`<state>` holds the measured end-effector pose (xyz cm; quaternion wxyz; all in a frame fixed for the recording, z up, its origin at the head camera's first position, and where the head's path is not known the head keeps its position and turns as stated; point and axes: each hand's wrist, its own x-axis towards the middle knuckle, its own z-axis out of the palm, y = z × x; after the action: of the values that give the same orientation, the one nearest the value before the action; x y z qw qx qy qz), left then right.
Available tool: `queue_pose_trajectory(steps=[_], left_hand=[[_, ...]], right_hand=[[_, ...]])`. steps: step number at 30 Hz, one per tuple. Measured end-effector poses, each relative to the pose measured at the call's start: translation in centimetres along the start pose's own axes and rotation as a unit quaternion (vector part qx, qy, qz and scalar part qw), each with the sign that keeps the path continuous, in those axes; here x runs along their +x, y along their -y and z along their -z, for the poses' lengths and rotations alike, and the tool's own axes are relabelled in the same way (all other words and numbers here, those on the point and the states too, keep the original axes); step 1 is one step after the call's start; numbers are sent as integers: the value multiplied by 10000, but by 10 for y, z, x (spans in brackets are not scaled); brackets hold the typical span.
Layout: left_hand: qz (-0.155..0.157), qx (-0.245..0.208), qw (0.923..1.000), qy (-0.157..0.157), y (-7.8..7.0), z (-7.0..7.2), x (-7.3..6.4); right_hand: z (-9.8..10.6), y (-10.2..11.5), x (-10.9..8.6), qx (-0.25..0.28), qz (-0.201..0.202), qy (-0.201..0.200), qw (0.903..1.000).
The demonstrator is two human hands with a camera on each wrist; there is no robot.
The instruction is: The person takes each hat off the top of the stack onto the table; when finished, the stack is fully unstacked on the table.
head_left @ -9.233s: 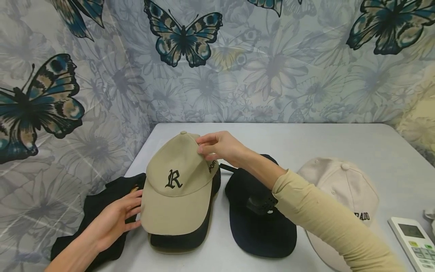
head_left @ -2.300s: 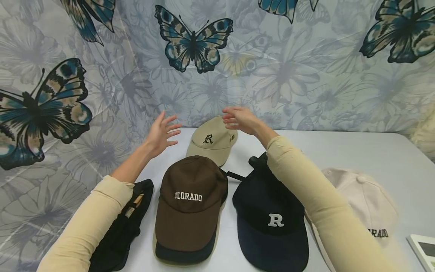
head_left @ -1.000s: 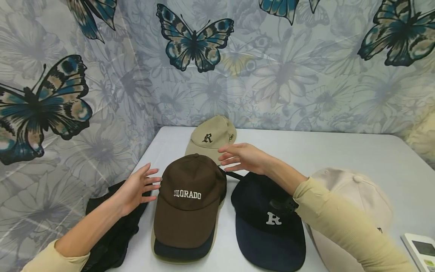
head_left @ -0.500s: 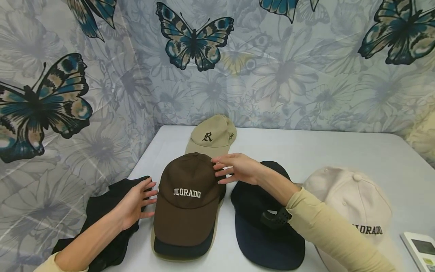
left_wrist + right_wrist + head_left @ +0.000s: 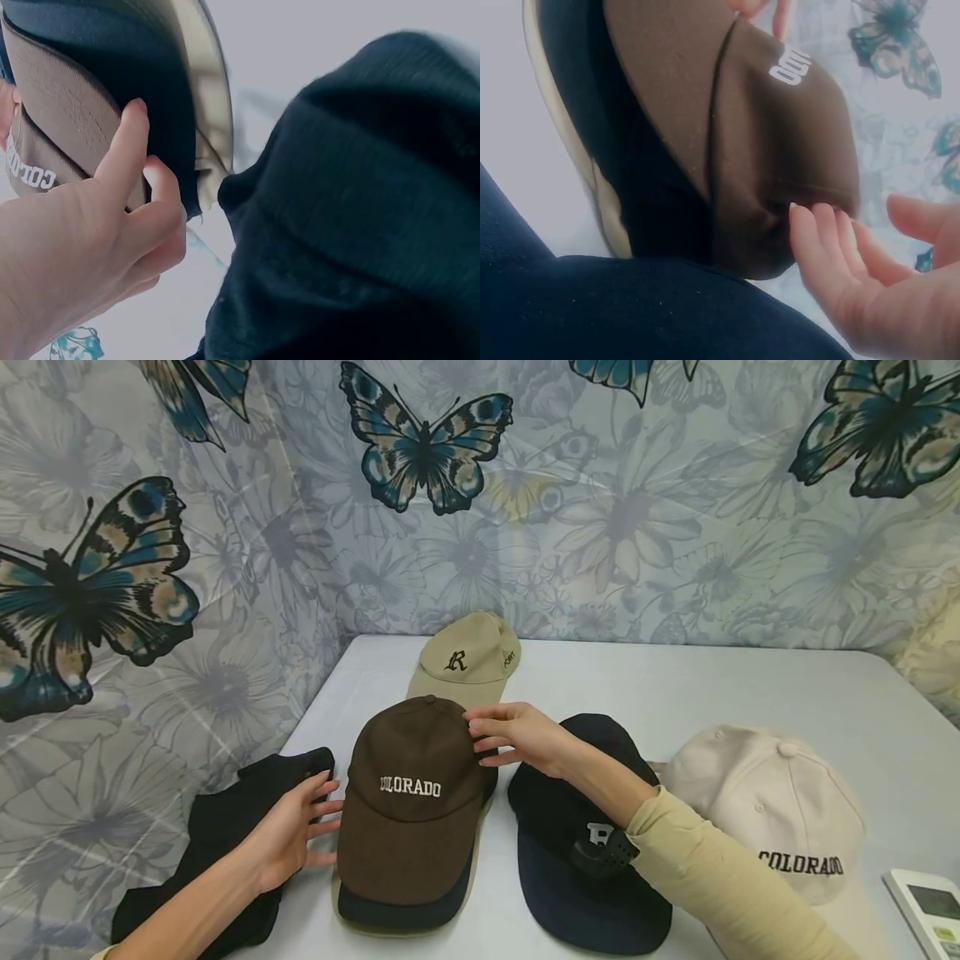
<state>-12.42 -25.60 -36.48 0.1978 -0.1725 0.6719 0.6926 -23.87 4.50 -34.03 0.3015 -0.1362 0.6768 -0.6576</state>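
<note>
A brown cap (image 5: 412, 852) lettered COLORADO lies on top of a stack, with a dark brim (image 5: 397, 913) and a beige edge showing beneath it. My left hand (image 5: 292, 831) is at its left side, fingers spread; in the left wrist view the index finger reaches to the brown brim (image 5: 64, 97). On the other side, the fingertips of my right hand (image 5: 521, 739) touch the crown. The right wrist view shows these fingers pressing the brown crown (image 5: 802, 142), thumb apart. A beige cap (image 5: 465, 656) with a black R sits behind the stack.
A navy cap (image 5: 592, 902) lies under my right forearm, and a cream COLORADO cap (image 5: 765, 802) is farther right. Black cloth (image 5: 240, 827) lies at the table's left edge. A white remote (image 5: 930, 906) is at the right. Butterfly-print fabric (image 5: 600, 543) hangs behind the table (image 5: 712, 685).
The beige R cap has gone from the top of the stack to the back of the table, uncovering the brown cap. Both hands have since come back down to the brown cap's sides.
</note>
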Motion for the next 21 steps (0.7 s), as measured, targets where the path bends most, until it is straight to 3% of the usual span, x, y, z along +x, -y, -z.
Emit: queue_pose_trajectory(steps=[12, 21], left_hand=[[196, 139, 9997, 56, 8, 0, -7], [143, 91, 9998, 111, 6, 0, -10]], right_hand=[[-6, -5, -1, -474, 229, -338, 9980], [-11, -5, -2, -717, 294, -619, 9951]])
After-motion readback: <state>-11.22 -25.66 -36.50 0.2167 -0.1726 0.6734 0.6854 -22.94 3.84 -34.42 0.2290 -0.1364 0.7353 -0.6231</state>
